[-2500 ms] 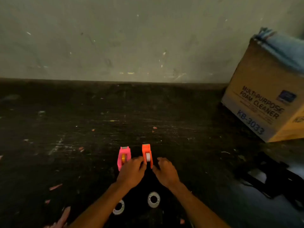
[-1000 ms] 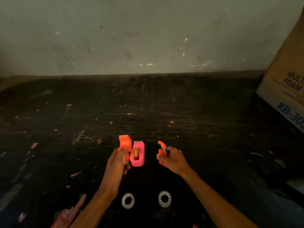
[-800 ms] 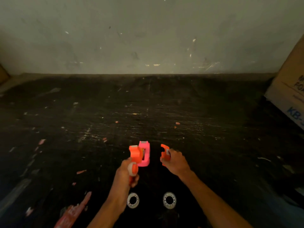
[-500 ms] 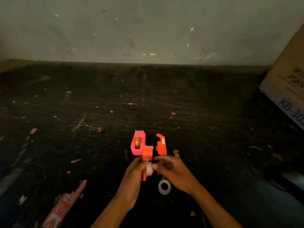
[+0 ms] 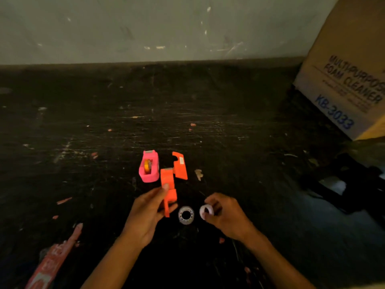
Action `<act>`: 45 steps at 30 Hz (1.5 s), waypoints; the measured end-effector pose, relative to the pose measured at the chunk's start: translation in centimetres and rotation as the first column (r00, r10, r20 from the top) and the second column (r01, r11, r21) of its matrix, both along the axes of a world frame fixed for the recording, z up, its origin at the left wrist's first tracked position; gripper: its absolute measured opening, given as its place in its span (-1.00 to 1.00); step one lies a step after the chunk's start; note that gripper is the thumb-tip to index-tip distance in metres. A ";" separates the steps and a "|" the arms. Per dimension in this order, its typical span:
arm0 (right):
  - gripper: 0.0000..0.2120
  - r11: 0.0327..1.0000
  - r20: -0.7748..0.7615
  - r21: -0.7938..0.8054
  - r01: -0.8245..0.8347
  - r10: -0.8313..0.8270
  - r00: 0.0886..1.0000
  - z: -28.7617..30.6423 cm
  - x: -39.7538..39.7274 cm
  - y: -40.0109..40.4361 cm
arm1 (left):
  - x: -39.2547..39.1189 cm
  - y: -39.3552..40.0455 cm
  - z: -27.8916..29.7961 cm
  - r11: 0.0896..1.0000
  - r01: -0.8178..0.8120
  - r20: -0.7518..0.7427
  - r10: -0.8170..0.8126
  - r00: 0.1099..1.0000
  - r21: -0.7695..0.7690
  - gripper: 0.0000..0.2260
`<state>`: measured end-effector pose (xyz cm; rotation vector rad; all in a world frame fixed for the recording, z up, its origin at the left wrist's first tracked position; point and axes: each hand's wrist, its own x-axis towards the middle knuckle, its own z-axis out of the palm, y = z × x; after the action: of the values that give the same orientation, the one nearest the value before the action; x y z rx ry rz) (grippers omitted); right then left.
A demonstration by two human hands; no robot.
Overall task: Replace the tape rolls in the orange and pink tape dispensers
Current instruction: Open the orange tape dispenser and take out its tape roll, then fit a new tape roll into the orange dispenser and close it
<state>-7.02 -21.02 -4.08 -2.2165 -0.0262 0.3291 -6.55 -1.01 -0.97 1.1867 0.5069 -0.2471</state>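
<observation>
The left hand has its grip closed on the orange dispenser, lifted off the table. The right hand pinches a white roll. A clear roll lies between the hands. The pink dispenser and an orange cover rest just beyond.

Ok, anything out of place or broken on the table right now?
The orange dispenser is in two pieces: its body in the left hand, its side cover lying beside the pink dispenser. That looks opened, not broken. Scraps litter the table.
</observation>
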 end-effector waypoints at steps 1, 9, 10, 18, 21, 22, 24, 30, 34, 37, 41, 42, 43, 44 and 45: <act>-0.71 0.994 -0.025 -0.090 -0.065 0.063 0.998 -0.7 -0.2 0.4 | 0.0 0.5 0.0 1.000 -0.011 -0.006 0.011 1.000 0.015 -0.88; -0.40 0.860 0.066 -0.391 -0.329 0.383 0.922 -1.1 0.9 2.9 | -1.3 1.8 0.1 0.998 -0.012 -0.007 0.012 1.000 0.067 -0.78; -0.38 0.823 0.043 -0.416 -0.386 0.442 0.896 -1.1 1.1 3.4 | -1.3 1.9 0.1 0.999 -0.009 -0.016 0.010 1.000 0.044 -0.77; -0.84 0.862 -0.222 0.504 0.055 0.068 0.973 1.5 1.9 5.1 | -1.3 2.9 0.5 0.999 -0.031 0.002 0.031 1.000 -0.027 -0.84; -0.82 0.755 -0.262 0.653 0.055 0.157 0.952 2.7 1.8 5.2 | -1.2 2.6 0.3 1.000 0.004 0.008 -0.004 1.000 -0.004 -0.78; -0.82 0.741 -0.262 0.670 0.043 0.182 0.948 3.1 1.7 5.3 | -1.1 2.5 0.3 1.000 0.011 0.004 -0.011 1.000 0.001 -0.76; -0.81 0.728 -0.277 0.683 0.059 0.183 0.943 3.3 1.7 5.4 | -0.9 2.4 0.1 1.000 0.015 0.003 -0.015 1.000 0.015 -0.74; -0.83 0.709 -0.247 0.704 0.048 0.181 0.952 3.9 1.3 6.4 | -0.7 2.2 0.0 1.000 -0.004 0.003 0.004 1.000 0.019 -0.80; -0.88 0.777 -0.208 0.630 -0.006 0.176 0.962 4.3 2.9 6.9 | -0.5 2.1 0.2 0.998 -0.047 0.003 0.047 0.999 -0.051 -0.80; -0.79 0.937 -0.005 0.346 0.038 -0.039 0.999 2.4 6.8 6.6 | -0.2 2.5 0.8 0.991 -0.122 0.030 0.124 0.992 -0.054 -0.84; -0.77 0.980 0.026 -0.195 0.035 -0.030 0.999 -0.8 12.2 7.8 | 0.1 3.3 1.1 0.977 -0.211 0.024 0.212 0.977 -0.040 -0.81; -0.72 0.954 0.004 -0.299 0.006 -0.005 1.000 -1.3 12.9 8.3 | 0.2 3.4 1.2 0.973 -0.227 0.020 0.228 0.973 -0.050 -0.80; -0.68 0.922 0.002 -0.387 -0.025 0.028 1.000 -1.7 13.4 8.9 | 0.3 3.5 1.2 0.968 -0.242 0.016 0.244 0.970 -0.068 -0.79; -0.67 0.897 0.016 -0.440 -0.042 0.055 0.998 -2.1 13.8 9.3 | 0.3 3.6 1.3 0.965 -0.248 0.007 0.250 0.968 -0.089 -0.79; -0.68 0.893 0.032 -0.448 -0.044 0.065 0.997 -2.3 13.9 9.5 | 0.3 3.6 1.4 0.963 -0.248 -0.011 0.248 0.969 -0.109 -0.78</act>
<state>6.90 -11.49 -6.41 -2.6867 -0.0412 0.3397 -6.20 2.59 0.44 1.0052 0.6258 -0.0567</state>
